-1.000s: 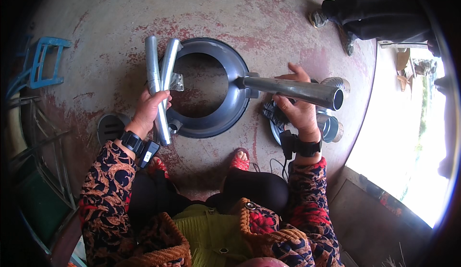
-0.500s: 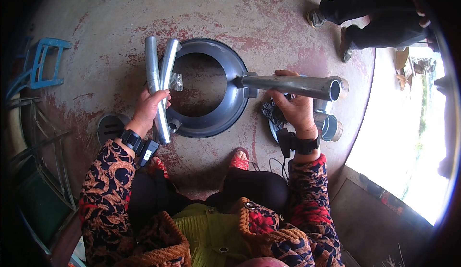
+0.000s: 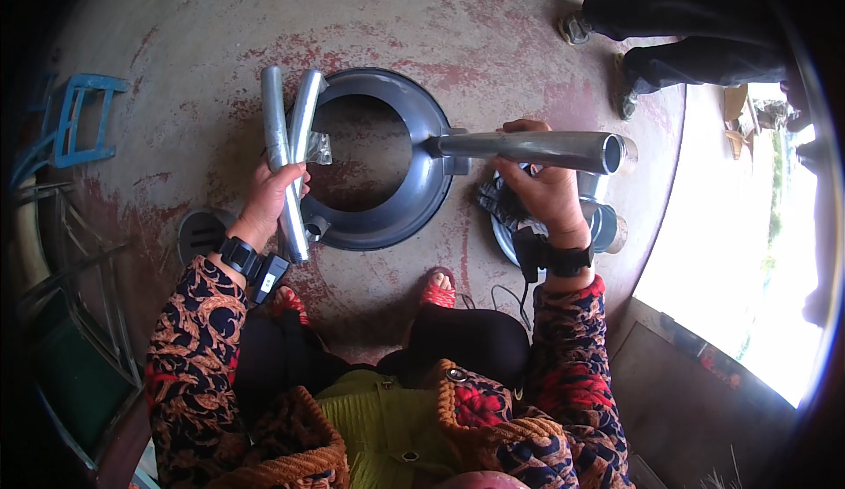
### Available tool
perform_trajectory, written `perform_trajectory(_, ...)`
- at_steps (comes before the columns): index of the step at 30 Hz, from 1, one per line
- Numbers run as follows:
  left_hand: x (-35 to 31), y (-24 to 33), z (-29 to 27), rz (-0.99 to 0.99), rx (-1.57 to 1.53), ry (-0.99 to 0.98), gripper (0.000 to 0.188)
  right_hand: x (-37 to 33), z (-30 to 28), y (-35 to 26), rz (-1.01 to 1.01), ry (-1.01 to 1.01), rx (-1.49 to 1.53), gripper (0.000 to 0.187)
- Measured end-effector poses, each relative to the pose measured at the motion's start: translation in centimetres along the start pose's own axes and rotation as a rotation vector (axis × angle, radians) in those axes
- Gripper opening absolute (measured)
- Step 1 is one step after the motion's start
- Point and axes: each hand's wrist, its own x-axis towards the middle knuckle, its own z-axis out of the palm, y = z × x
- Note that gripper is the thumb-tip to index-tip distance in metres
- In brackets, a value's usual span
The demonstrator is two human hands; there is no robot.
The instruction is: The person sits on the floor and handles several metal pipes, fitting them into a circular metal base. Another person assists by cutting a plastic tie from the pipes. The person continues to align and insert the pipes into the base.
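Observation:
A dark grey metal ring (image 3: 429, 185) with a wide round opening lies on the floor in front of me. My left hand (image 3: 267, 197) is closed around two slim silver metal tubes (image 3: 275, 124), which cross near my fingers over the ring's left side. Beside them is a small clear plastic bag (image 3: 319, 148). On the right, my right hand (image 3: 550, 191) grips a thicker metal pipe (image 3: 563, 148) from below, thumb on the near side and fingers on the far side. The pipe's narrow end meets the ring's right edge; its open end points right.
Short wide metal cylinders (image 3: 603, 225) stand under my right wrist, near a black bristly item (image 3: 497, 203). A grey slotted piece (image 3: 201, 232) lies left of my left wrist. A blue stool (image 3: 88, 119) is far left. Another person's legs (image 3: 695, 31) stand far right, by a bright doorway.
Both hands keep their grips with barely any shift. My right wrist has moved slightly right. The other person's legs have changed position a little.

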Motion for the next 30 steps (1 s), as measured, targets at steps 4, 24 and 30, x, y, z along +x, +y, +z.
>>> perform_trajectory(4,0.2,-0.4,-0.2,0.004,-0.007,-0.006,0.031,0.1,0.1,0.0,-0.115,0.036,-0.176,0.03)
perform_trajectory(24,0.8,-0.6,-1.0,-0.058,0.02,-0.03,0.034,0.7,1.5,2.8,-0.08,0.204,0.192,0.046)
perform_trajectory(30,0.8,-0.3,-0.7,-0.038,0.034,-0.059,0.035,0.5,1.0,2.9,-0.035,0.123,0.257,0.033)
